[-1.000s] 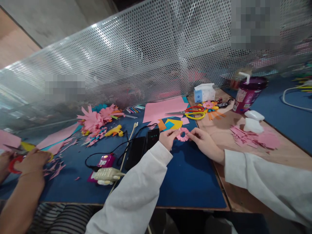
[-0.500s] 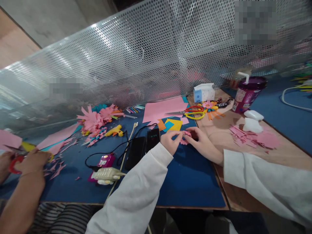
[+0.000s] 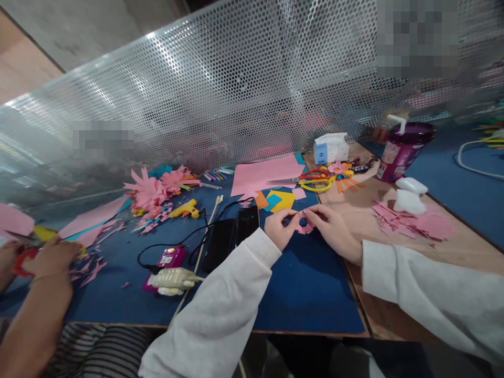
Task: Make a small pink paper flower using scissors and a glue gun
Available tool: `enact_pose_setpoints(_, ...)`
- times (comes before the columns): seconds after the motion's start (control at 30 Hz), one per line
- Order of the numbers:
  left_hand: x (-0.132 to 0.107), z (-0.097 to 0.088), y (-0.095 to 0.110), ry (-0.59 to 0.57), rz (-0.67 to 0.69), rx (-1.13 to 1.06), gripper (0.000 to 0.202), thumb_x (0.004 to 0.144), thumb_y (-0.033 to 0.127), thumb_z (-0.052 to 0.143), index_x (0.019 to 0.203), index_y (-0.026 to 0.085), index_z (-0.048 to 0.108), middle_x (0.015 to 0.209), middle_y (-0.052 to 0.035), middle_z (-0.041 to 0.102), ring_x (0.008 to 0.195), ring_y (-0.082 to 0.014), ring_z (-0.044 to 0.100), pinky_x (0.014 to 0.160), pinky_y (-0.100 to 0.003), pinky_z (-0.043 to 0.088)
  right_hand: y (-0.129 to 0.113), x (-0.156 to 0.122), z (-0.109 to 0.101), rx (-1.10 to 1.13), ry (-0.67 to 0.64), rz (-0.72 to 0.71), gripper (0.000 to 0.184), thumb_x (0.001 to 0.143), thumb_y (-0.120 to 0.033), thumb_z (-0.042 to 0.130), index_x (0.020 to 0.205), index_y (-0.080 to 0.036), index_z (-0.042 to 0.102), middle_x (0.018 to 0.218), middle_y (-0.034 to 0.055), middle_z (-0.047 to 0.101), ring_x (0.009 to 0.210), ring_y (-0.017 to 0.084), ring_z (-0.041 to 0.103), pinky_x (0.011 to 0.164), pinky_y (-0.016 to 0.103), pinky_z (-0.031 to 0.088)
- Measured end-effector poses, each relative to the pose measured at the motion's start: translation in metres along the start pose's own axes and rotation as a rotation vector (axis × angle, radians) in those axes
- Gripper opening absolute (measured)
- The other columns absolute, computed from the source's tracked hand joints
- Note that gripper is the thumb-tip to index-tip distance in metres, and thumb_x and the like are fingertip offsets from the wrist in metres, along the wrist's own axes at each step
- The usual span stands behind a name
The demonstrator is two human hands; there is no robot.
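Between my two hands, a small ring of pink paper [image 3: 304, 228] with a ruffled edge is held above the blue table. My left hand [image 3: 279, 229] pinches its left side between thumb and fingers. From the right, my right hand [image 3: 333, 231] pinches its upper edge, fingertips close to those of the left. Parts of the ring are hidden behind my fingers. Just beyond the hands lie yellow paper [image 3: 284, 203], a blue paper square [image 3: 272, 201] and orange paper [image 3: 260, 199]. Scissors [image 3: 315, 181] with red and yellow handles rest on a pink sheet [image 3: 255, 176].
At left, a co-worker's hands [image 3: 55, 257] hold scissors at pink paper. Pink paper flowers [image 3: 151, 191], a yellow glue gun [image 3: 186, 209], phones [image 3: 220, 244] and a power strip [image 3: 173, 281] with cables lie left. A purple cup [image 3: 403, 152] and pink scraps [image 3: 397, 220] are right.
The pink paper has turned in my hands, so its open ring shape now shows below my fingertips. My hands have come closer together at its upper edge.
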State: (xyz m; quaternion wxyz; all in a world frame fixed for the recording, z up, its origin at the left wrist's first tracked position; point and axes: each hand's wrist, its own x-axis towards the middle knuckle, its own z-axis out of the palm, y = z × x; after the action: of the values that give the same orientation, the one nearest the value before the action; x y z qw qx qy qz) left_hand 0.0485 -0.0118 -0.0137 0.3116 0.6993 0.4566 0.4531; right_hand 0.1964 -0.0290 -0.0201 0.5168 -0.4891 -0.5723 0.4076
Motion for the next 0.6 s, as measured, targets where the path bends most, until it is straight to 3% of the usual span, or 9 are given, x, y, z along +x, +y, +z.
enact_pose_setpoints(0.3,0.0015,0.0003,-0.0017,-0.004,-0.022,-0.002,0.013,0.077,0.028,0.063,0.076,0.019,0.072,0.073,-0.0032,0.071,0.067,-0.0165,0.063,0.063,-0.025,0.046,-0.0005,0.0004,-0.0008,-0.040,0.034,-0.011,0.029,0.080,-0.046,0.053,0.073,-0.019,0.060,0.061,0.0003,0.060,0.059,0.016,0.056,0.060,0.030,0.045)
enact_pose_setpoints(0.43,0.0004,-0.0008,-0.0002,-0.042,0.015,0.025,0.020,0.080,0.030,0.059,0.091,0.016,0.067,0.078,-0.0045,0.071,0.071,-0.0163,0.065,0.064,-0.026,0.048,0.0011,0.0009,-0.0012,-0.058,0.060,-0.022,0.029,0.079,-0.045,0.053,0.070,-0.019,0.059,0.060,0.0004,0.060,0.058,0.016,0.055,0.058,0.029,0.044)
enact_pose_setpoints(0.6,0.0008,-0.0057,0.0002,-0.149,0.177,0.108,0.030,0.086,0.028,0.052,0.113,0.016,0.058,0.070,-0.0016,0.069,0.062,-0.0127,0.063,0.064,-0.024,0.050,0.0028,0.0014,-0.0021,-0.077,0.066,-0.042,0.028,0.078,-0.044,0.054,0.069,-0.018,0.059,0.062,0.0009,0.060,0.060,0.015,0.054,0.058,0.028,0.043)
